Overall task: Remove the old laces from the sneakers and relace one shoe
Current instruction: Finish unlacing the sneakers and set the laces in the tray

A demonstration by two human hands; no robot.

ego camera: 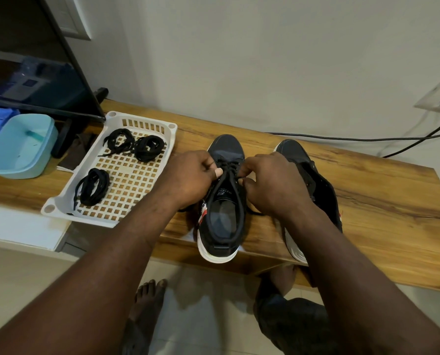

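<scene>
A dark sneaker [222, 219] was stood on the desk [382, 201] at the centre of the frame, toe pointed away, its white heel brought up to the desk's front edge. Its black lace [235, 193] was pinched near the upper eyelets from both sides. The left hand [188, 175] was curled at the left, thumb and fingers [217, 172] closed on the lace. The right hand [272, 183] was curled at the right, its fingers [244, 167] likewise pinched on a strand. Both forearms were stretched up from the lower frame. A second sneaker [313, 180] was set just to the right, partly hidden by the right forearm. A white basket [57, 204] holding three lace bundles [93, 187] was placed just to the left, its near rim at the front edge. Bare wood was left open at the right, with a cable [354, 139] run behind it.
</scene>
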